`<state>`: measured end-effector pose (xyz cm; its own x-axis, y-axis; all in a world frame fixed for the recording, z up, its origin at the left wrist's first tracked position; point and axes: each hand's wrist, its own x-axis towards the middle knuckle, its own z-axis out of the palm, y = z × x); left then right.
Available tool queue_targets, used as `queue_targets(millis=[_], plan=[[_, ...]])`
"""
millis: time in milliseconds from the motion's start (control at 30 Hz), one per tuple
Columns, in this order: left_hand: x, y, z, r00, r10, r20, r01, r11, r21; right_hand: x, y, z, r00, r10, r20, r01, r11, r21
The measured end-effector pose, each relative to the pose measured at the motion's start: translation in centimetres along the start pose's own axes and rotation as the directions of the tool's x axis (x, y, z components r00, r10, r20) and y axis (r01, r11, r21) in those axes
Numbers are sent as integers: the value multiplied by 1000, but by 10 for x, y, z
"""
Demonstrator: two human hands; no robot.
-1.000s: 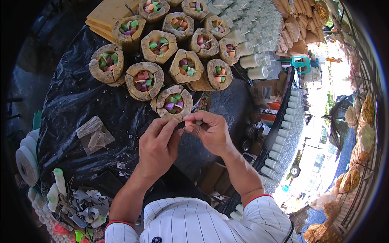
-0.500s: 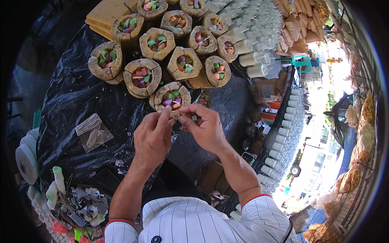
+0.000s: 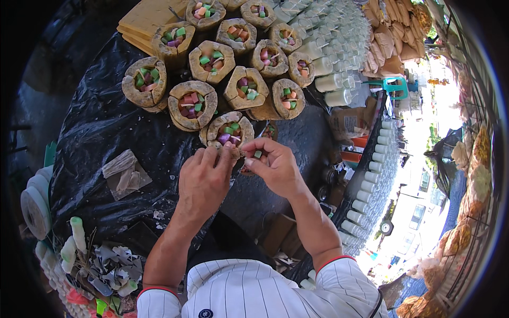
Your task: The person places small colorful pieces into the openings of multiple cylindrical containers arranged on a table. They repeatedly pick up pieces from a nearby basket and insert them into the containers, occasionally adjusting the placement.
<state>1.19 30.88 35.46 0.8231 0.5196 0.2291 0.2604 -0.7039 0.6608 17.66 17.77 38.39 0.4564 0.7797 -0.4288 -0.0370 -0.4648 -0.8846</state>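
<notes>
The nearest brown, thick-walled mould (image 3: 214, 129) holds green and purple wax chunks (image 3: 229, 138) and a pale wick-like strip. My left hand (image 3: 204, 172) is at its front rim, fingers bunched and thumb hidden; what they grip cannot be made out. Beside it, my right hand (image 3: 275, 167) is closed, with thumb and index finger nearly meeting close to the left fingertips. A small pale green wax cube (image 3: 258, 154) sits within its curled fingers. Behind stand several similar moulds, including a mould (image 3: 175, 108) with pink, purple and green chunks.
Black plastic sheeting (image 3: 90, 138) covers the table. A clear plastic piece (image 3: 127, 175) lies on it, left of my hands. Rows of white candles in glasses (image 3: 339, 97) stand at right. Yellow slabs (image 3: 143, 26) are stacked behind; wax scraps (image 3: 114, 270) lie lower left.
My left index finger has drawn back from the chunks, and its fingers now bunch at the mould's front rim. The right hand has shifted slightly right, still with the green cube.
</notes>
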Motion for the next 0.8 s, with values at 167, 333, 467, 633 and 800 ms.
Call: queue_targets(millis=[167,333,467,633,800], plan=[[0,3,-2,1000,-18,11,18,999,-31,-4,0,-14,998,50,-24,-41,957,286],[-2,0,-1,1000,7,-18,-8,998,-65,-4,-5,-14,992,48,-118,-43,998,46],[-6,-3,1,1000,-10,-15,8,993,-118,3,-5,-17,963,-96,-250,82,994,-65],[-27,-29,9,980,-62,-187,9,962,-273,17,-7,-47,880,-193,-435,52,948,-315],[-51,-107,19,910,-187,-370,186,982,-37,31,-22,-78,759,-385,-525,127,879,-460]])
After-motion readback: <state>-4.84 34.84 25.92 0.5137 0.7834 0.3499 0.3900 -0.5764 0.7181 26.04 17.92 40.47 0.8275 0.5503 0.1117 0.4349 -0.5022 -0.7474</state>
